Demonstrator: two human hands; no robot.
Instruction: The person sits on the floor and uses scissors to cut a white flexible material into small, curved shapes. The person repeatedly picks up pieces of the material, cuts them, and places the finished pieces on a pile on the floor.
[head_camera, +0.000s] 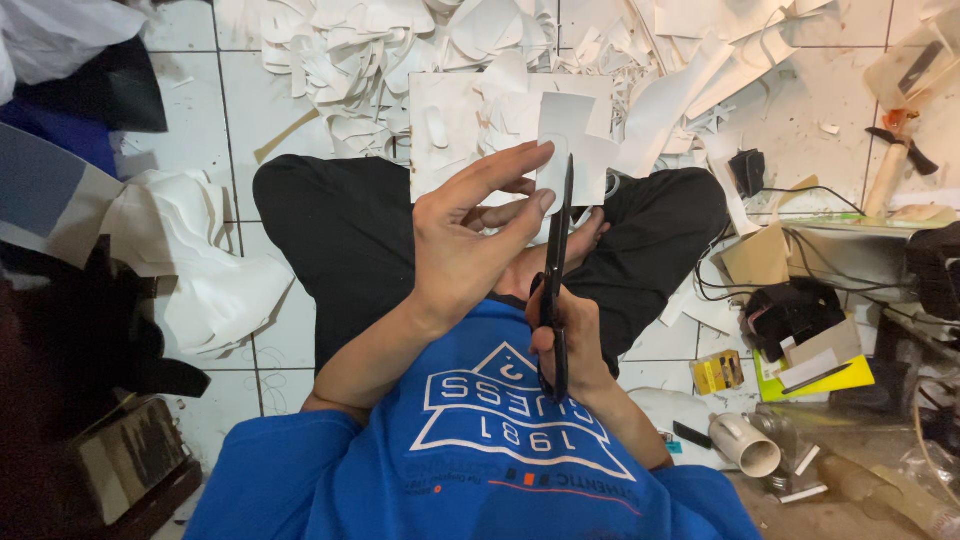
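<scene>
Floor: we look down on white tiles, with a heap of white offcuts piled along the top edge.
Seat: the person sits cross-legged in black trousers and a blue shirt.
Left hand: our left hand is raised over the lap, fingers stretched forward, thumb and fingertips pinching the lower edge of a white sheet piece.
Right hand: our right hand is closed through the handles of black scissors, held close to the chest.
Scissors: the blades point straight away from us, seen edge-on; the tip meets the white sheet piece, and we cannot tell how far the blades are parted.
White sheet piece: it is held up above the knees, between the left fingertips and the scissor tip, in front of a larger white square sheet lying on the floor.
Hands: set just beside each other, left ahead of right.
Right side: a small yellow box, a white tube, a flat yellow pad and black cables lie among clutter.
Left side: crumpled white material lies beside dark bundles.
</scene>
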